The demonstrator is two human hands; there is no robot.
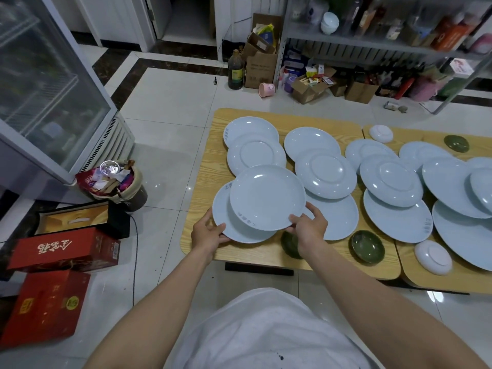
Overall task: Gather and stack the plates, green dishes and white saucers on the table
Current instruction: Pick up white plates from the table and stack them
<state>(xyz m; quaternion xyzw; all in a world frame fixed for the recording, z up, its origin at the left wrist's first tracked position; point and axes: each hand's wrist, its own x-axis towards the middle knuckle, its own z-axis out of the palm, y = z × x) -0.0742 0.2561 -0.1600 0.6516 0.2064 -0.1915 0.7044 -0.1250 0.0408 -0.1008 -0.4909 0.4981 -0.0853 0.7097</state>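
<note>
Now the left hand (210,231) grips the lower plate (250,235) at the worktop's (215,161) near-left corner, and the right hand (310,226) pinches the top plate (266,197), which lies off-centre on it. Better to nudge it leftward, low, until the rims line up.

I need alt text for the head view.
The left hand and right hand grip two overlapping round pale blue plates at the light wooden table's near corner. Other plates, small green dishes and white saucers cover it.
</note>
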